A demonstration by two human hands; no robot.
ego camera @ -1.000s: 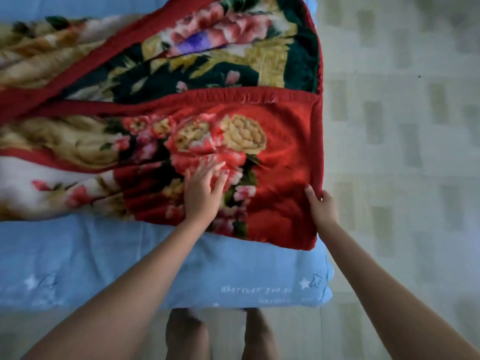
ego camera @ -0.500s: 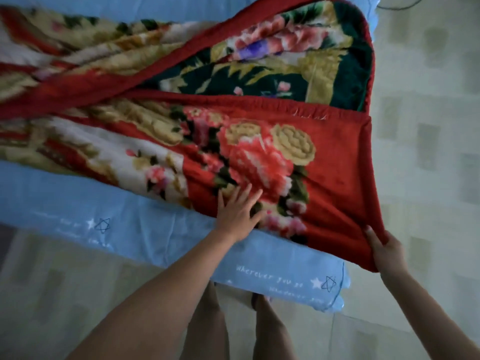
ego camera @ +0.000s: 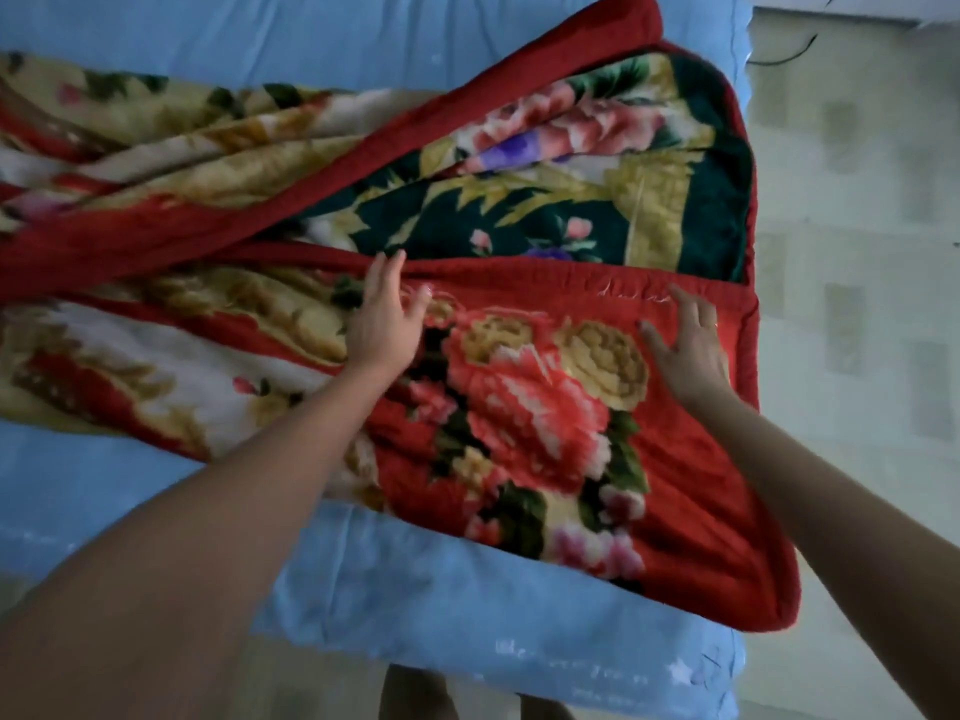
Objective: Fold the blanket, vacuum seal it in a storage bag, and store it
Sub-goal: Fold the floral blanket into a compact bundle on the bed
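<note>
Pressing my left hand (ego camera: 382, 324) and right hand (ego camera: 691, 345) flat on the blanket (ego camera: 524, 423); fingers (ego camera: 680, 304) spread, gripping nothing; blanket lies on the bed (ego camera: 415, 589).

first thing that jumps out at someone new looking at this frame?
The red floral blanket, partly folded and spread across most of the blue bed sheet, dominates the view, with a big pink and gold flower print at its near right end. Both hands lie open on it near a red hemmed edge: the left hand at centre, the right hand toward the blanket's right side. Pale patterned floor runs along the right.
</note>
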